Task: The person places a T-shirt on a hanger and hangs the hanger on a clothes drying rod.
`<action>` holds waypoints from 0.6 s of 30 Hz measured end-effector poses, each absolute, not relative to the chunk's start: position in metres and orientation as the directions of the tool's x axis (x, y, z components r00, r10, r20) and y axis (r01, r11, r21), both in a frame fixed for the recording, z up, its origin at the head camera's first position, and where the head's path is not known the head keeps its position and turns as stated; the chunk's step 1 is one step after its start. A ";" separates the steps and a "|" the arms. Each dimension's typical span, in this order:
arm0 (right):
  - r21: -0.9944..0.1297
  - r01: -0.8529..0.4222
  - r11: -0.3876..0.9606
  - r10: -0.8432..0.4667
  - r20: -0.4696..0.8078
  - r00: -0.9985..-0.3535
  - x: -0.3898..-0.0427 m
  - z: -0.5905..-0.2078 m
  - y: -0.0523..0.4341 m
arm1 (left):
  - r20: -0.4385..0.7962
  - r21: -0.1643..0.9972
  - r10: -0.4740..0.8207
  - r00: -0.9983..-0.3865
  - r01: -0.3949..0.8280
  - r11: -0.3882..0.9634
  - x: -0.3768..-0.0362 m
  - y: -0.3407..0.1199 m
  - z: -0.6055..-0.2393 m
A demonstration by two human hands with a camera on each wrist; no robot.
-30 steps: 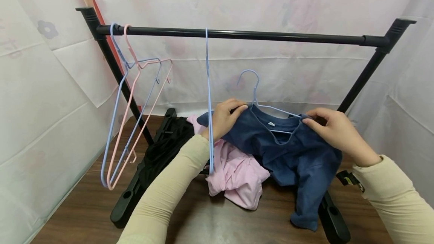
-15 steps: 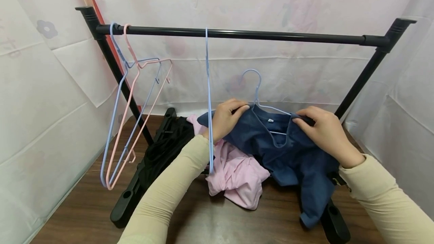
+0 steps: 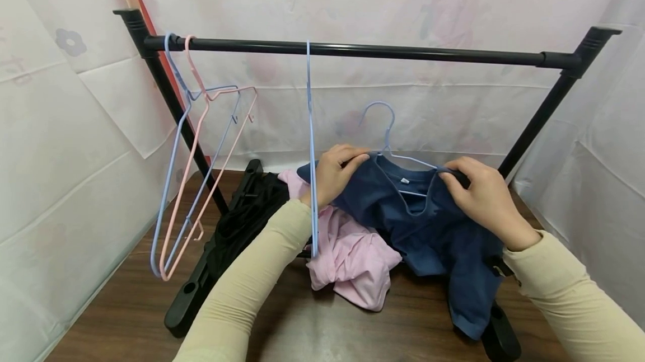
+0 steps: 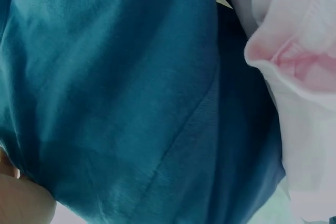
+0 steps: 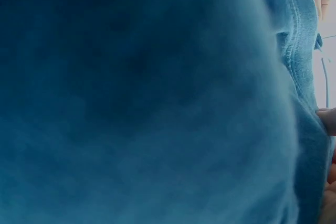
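Rack: a black clothes rail [image 3: 353,51] spans the view above a dark wooden floor [image 3: 131,317]; three empty hangers hang on it, a blue and a pink one [image 3: 188,155] at the left end and a blue one [image 3: 309,144] edge-on near the middle.
Blue shirt: a dark blue knit shirt [image 3: 433,227] is held up below the rail, right of centre; its round neckline faces the camera with a small white label inside, and its body and sleeve droop to the floor. Both wrist views show little but its cloth.
Other garments: a pink one [image 3: 350,261] lies crumpled just beside the shirt, a black one [image 3: 242,222] left of that.
Light blue hanger: the hanger [image 3: 388,138] sits inside the neckline, hook upright above the collar.
Left hand: the left hand [image 3: 335,174] pinches the left shoulder over the hanger arm.
Right hand: the right hand [image 3: 481,197] is curled round the right shoulder seam.
Technique: judged best to pull each shoulder seam squarely onto its hanger arm, keeping the hook centred and the collar unstretched.
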State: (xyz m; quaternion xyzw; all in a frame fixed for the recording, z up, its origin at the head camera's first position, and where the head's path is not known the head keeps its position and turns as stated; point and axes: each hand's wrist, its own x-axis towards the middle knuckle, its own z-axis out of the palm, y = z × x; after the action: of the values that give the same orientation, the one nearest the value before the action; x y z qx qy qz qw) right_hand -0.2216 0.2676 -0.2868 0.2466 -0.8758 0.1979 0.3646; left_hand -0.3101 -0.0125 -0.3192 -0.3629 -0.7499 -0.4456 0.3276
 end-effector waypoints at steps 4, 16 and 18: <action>-0.169 -0.569 0.805 -0.272 0.747 -0.607 -0.221 -0.287 0.272 | 0.822 0.423 0.245 -0.514 0.839 0.343 -0.312 -0.016 -0.320; -0.216 -0.554 0.804 -0.224 0.753 -0.619 -0.215 -0.285 0.282 | 0.796 0.429 0.252 -0.551 0.806 0.407 -0.316 -0.031 -0.324; -0.230 -0.550 0.803 -0.213 0.752 -0.624 -0.214 -0.284 0.284 | 0.797 0.425 0.250 -0.550 0.804 0.416 -0.316 -0.034 -0.325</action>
State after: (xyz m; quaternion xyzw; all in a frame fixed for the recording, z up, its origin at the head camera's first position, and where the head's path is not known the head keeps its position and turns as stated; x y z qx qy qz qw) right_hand -0.2136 0.2839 -0.2844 0.2187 -0.8725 0.2254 0.3743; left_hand -0.3165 -0.0336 -0.3250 -0.3405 -0.7740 -0.4198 0.3299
